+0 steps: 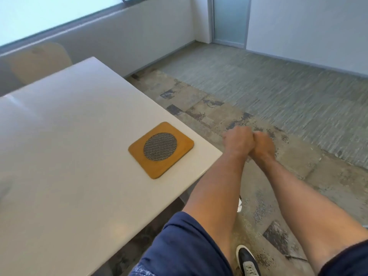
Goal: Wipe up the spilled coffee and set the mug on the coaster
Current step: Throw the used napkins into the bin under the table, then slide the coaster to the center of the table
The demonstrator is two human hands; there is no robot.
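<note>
A square wooden coaster (161, 150) with a round metal mesh centre lies near the right corner of the white table (69, 146), with nothing on it. No mug, cloth or coffee spill is in view. My left hand (238, 141) and my right hand (262, 144) are pressed together, fingers closed, in the air to the right of the table corner and over the floor. Whether anything is held between them cannot be told from here.
A beige chair (39, 61) stands at the table's far side under a long window. Patchy bare floor and grey carpet (278, 92) spread to the right. My blue shorts and one shoe (248, 261) show at the bottom.
</note>
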